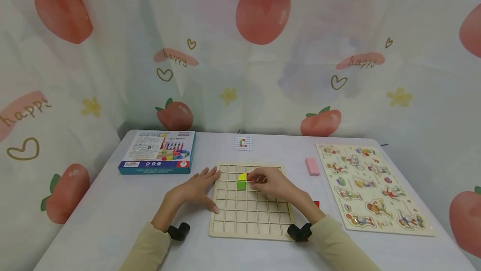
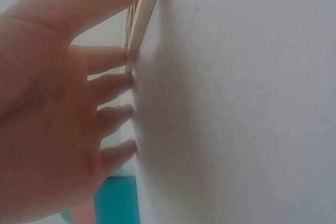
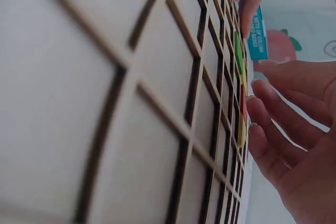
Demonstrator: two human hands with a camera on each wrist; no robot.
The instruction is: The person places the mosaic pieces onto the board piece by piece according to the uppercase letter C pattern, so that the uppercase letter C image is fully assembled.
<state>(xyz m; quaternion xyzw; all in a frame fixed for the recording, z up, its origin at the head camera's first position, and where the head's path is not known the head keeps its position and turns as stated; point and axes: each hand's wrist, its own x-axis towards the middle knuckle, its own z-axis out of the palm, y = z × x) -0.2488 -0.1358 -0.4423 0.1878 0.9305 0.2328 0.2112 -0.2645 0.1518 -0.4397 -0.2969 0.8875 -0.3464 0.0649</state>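
A wooden grid board lies flat on the white table. My left hand is spread along its left side; the thumb and fingertips touch the edge, as the left wrist view also shows. Over the board's upper middle, my right hand has its fingertips at a red tile in the grid. A green tile and a yellow tile sit in cells just left of these fingers. Another yellow tile shows in the right wrist view. No piece is visibly gripped; the fingers partly cover the tiles in the head view.
Behind the board lies a small card with a coloured pattern. To the right are a pink block and a picture puzzle board. A teal-edged box lies back left. A red piece shows partly behind my right forearm.
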